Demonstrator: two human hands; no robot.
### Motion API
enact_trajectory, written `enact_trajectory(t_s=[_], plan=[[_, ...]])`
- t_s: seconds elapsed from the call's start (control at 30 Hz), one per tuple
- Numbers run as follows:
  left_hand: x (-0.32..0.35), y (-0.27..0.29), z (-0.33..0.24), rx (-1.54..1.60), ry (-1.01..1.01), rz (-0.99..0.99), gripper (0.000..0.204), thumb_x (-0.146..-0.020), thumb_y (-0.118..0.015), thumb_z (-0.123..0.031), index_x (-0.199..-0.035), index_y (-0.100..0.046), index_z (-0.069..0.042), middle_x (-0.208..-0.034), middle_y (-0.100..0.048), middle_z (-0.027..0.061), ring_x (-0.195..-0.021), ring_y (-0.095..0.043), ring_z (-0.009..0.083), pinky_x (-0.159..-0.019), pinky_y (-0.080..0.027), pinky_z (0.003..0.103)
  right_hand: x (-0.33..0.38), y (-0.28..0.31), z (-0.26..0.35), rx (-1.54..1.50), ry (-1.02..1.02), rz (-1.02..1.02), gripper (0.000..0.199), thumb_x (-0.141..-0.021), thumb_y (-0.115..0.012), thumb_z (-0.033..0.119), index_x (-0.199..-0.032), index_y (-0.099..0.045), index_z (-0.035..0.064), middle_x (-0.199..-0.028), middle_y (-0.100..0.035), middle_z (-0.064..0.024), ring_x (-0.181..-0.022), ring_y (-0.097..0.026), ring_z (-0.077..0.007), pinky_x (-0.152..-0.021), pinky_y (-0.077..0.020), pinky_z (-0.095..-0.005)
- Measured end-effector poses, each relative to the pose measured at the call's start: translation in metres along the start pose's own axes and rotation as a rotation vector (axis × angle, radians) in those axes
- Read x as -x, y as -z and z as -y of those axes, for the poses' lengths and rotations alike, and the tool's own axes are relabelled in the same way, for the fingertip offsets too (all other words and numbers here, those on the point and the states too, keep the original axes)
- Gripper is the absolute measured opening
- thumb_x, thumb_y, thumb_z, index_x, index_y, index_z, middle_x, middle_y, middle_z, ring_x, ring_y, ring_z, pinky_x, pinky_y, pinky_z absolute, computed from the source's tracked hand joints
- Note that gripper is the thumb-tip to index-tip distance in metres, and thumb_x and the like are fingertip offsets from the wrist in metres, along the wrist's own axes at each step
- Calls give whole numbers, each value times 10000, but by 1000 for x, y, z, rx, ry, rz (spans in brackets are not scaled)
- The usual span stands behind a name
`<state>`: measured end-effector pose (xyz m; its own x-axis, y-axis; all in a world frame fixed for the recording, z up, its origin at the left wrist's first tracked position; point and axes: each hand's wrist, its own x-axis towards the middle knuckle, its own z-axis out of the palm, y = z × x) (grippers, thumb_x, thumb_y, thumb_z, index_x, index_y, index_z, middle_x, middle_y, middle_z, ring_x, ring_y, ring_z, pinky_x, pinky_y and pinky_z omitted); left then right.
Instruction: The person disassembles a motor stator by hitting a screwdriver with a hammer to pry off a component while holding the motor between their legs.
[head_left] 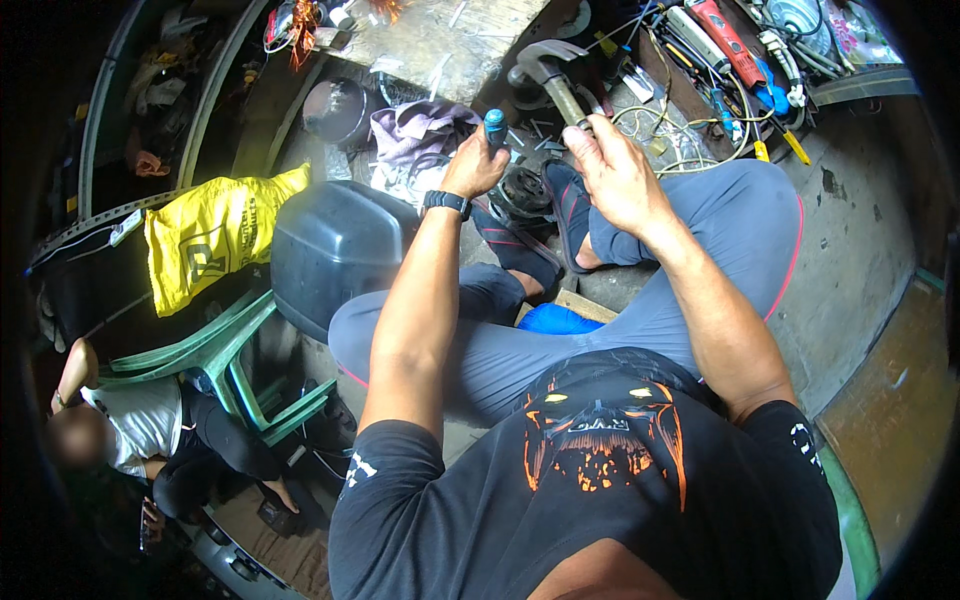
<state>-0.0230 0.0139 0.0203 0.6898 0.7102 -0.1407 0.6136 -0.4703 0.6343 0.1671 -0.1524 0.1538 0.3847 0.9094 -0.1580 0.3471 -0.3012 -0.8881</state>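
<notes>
Clearly, both hands are closed on something: the right hand [618,172] has its fingers wrapped round the lower handle of a claw hammer [563,97], and the left hand [474,167] is clamped on a slim tool [495,121] whose blue end sticks up out of the fist (its lower part is hidden, so I cannot tell what kind it is). The hammer is raised to the right of that blue end, its metal head up and to the left of the gripping hand, apart from the slim tool. Below and between the hands, close to the person's sandalled feet, a dark round metal part [522,192] sits on the floor; whether the slim tool touches it cannot be made out. A purple cloth [415,135] lies crumpled just beyond the left hand, near a worn wooden board [440,45]. Off to the right, a box of tools with a red power tool [727,42] stands beside loose pale cables [665,137]. On the left are a black plastic case [343,250], a yellow bag [225,240] and a green plastic chair [225,350], with another person in a white shirt [140,425] near the chair.
</notes>
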Motion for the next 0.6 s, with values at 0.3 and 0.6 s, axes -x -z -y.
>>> enact_trajectory(t_s=[0.3,0.6], plan=[[-4,-1,-11,-33,-27,61,415,-868,-655,-217,-1223,-562,-22,-1126,-650,288,-1079,-614,448,-903,-499,486,-1,-8,15,25,40,87,481,-1013,-496,458,-1204,-518,17,-836,-648,-240,-844,-658,-419,-714,-477,-488],[-6,-3,6,-55,-18,73,472,-866,-647,-232,-1278,-523,-39,-1043,-672,290,-1017,-639,452,-855,-511,513,-10,-30,-3,138,72,108,412,-1028,-466,432,-1074,-510,24,-788,-642,-260,-809,-642,-480,-675,-481,-529]])
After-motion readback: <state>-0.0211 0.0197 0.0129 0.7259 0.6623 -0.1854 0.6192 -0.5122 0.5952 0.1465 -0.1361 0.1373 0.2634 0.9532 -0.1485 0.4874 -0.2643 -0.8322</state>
